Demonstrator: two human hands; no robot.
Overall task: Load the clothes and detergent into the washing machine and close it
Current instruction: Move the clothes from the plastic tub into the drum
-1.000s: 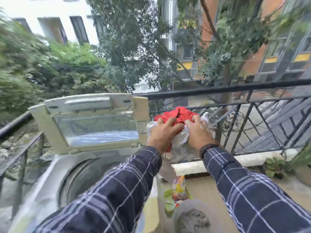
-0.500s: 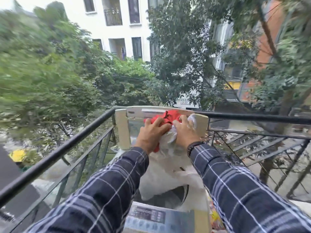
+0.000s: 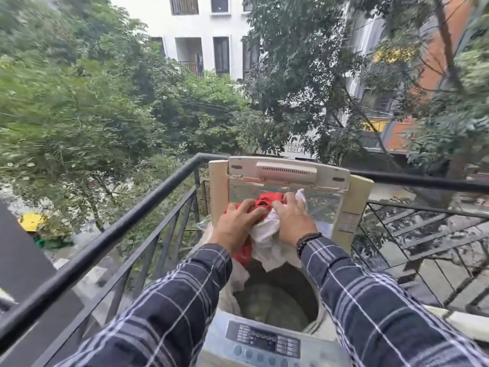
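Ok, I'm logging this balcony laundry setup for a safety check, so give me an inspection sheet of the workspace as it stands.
Surface: washing machine top, lid raised, drum open.
Job's things: bundle of red and white clothes held over the drum; detergent not seen.
Clutter: nothing seen.
Hands: left hand and right hand both grip the bundle.
Cables: nothing seen.
Surroundings: black balcony railing, trees, buildings beyond.
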